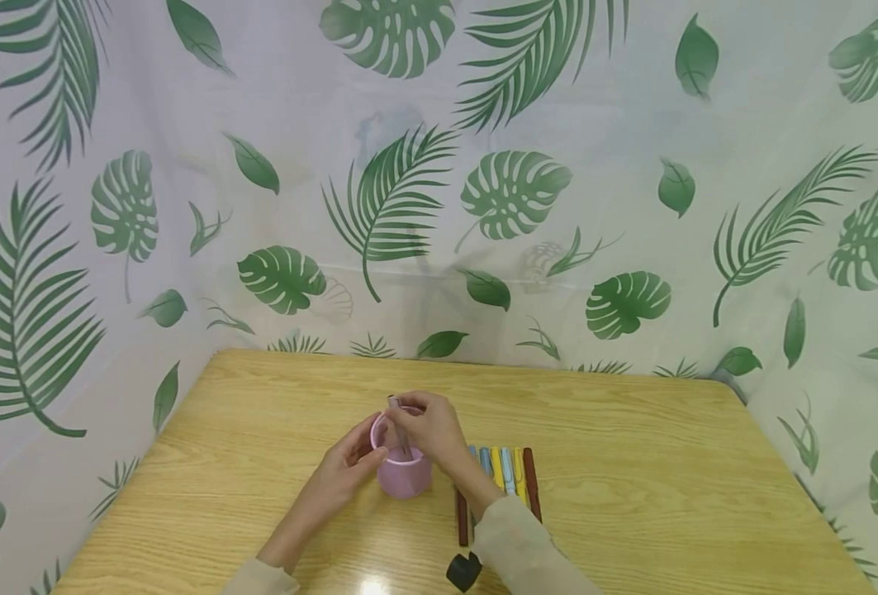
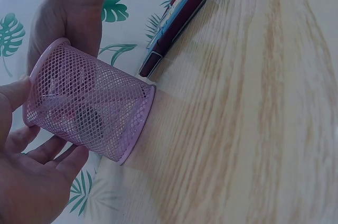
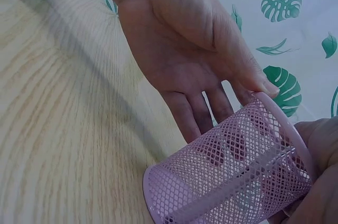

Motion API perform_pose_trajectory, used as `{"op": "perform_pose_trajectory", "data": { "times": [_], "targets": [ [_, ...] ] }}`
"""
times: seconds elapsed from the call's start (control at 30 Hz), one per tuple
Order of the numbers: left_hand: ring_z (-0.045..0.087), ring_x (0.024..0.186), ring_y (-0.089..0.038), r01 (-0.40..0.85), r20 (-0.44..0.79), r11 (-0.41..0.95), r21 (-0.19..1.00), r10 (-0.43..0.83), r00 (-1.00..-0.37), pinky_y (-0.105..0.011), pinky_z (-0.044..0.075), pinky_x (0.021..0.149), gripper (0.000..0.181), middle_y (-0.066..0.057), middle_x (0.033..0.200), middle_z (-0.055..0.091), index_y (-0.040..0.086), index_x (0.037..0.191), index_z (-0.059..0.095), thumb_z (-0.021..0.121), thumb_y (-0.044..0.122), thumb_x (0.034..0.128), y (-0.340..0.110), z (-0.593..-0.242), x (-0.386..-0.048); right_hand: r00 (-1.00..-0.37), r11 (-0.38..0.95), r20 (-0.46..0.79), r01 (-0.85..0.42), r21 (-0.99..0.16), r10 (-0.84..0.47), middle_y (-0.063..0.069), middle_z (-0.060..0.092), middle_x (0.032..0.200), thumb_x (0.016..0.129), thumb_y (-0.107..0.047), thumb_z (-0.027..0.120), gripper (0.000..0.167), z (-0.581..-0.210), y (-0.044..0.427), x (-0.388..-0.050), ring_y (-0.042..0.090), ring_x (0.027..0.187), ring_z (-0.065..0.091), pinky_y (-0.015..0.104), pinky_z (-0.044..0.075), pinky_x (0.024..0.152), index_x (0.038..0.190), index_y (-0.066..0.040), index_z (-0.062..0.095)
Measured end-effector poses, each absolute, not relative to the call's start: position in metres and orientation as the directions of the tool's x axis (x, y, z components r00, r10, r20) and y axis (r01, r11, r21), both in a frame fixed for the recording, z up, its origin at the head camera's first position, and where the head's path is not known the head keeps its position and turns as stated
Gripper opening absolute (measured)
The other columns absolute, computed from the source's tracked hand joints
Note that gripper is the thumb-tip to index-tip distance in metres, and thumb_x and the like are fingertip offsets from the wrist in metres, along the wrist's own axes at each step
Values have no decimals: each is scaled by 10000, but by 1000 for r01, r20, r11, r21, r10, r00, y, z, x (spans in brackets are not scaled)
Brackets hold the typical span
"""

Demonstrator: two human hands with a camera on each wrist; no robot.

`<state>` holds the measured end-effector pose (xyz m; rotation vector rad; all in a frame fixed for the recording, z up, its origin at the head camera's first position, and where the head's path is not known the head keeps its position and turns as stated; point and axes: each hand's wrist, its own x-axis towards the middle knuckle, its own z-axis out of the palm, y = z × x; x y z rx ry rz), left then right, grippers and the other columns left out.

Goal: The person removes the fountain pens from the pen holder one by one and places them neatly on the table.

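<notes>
A pink mesh pen cup (image 1: 405, 479) stands on the wooden table, leaning slightly in the head view. My left hand (image 1: 340, 473) holds it from the left, thumb at the rim and fingers round the side; the left wrist view shows this left hand (image 2: 37, 182) on the mesh (image 2: 95, 102). My right hand (image 1: 433, 428) is over the cup's mouth and pinches the top of a slim greyish pen (image 1: 401, 430), whose lower part is inside the cup. Through the mesh, the right wrist view shows the pen (image 3: 232, 184) slanting toward the base. My right fingertips are mostly hidden there.
Several pens (image 1: 509, 473) in blue, yellow and dark red lie in a row right of the cup, partly behind my right forearm. A small black object (image 1: 464, 572) sits near the front edge. Leaf-printed cloth (image 1: 409, 322) hangs behind the wooden table (image 1: 654, 463).
</notes>
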<state>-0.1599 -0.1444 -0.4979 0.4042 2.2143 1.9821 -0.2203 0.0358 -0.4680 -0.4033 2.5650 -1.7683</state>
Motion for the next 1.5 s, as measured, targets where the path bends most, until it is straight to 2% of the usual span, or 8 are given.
{"op": "perform_pose_trajectory", "data": {
  "times": [0.23,0.57,0.97,1.07,1.27,1.5],
  "targets": [
    [449,1418,-407,105,73,100,989,281,-957,-410,441,1146,659,-258,1530,467,15,1620,273,585,215,1074,-144,-496,-160,-985,338,125,-158,-928,-117,91,755,1058,965,-231,756,250,-468,42,-220,216,969,686,348,617,826,1101,-22,775],
    [450,1411,-430,132,97,111,985,276,-956,-406,436,1148,652,-293,1513,470,-25,1605,279,588,187,1071,-143,-496,-160,-991,288,120,-133,-948,-62,103,754,1066,970,-235,750,262,-466,51,-219,235,998,694,373,616,871,1115,-18,767],
    [446,1414,-432,125,93,101,987,276,-957,-392,436,1147,664,-288,1521,464,-13,1611,272,594,188,1066,-143,-496,-161,-992,201,127,-127,-971,-16,78,750,1002,967,-233,754,248,-459,62,-217,194,936,685,345,604,856,1074,-10,765],
    [447,1414,-431,137,104,99,986,279,-955,-388,425,1155,653,-291,1516,468,-23,1606,278,592,173,1067,-143,-496,-161,-992,184,130,-128,-975,-2,85,754,978,968,-213,749,233,-458,65,-216,203,909,699,368,606,844,1070,-4,763],
    [440,1424,-416,125,91,107,986,280,-956,-388,410,1165,659,-272,1526,467,-10,1611,275,593,185,1068,-144,-496,-162,-990,141,142,-140,-980,5,112,762,942,979,-167,726,216,-455,69,-217,233,870,726,487,614,853,1077,24,745],
    [438,1418,-438,125,91,96,987,295,-951,-358,453,1129,664,-294,1523,456,-2,1618,261,585,196,1073,-145,-497,-162,-988,117,152,-150,-982,9,145,757,917,992,-149,711,212,-451,74,-216,298,854,736,444,636,812,1074,45,740]
  ]
}}
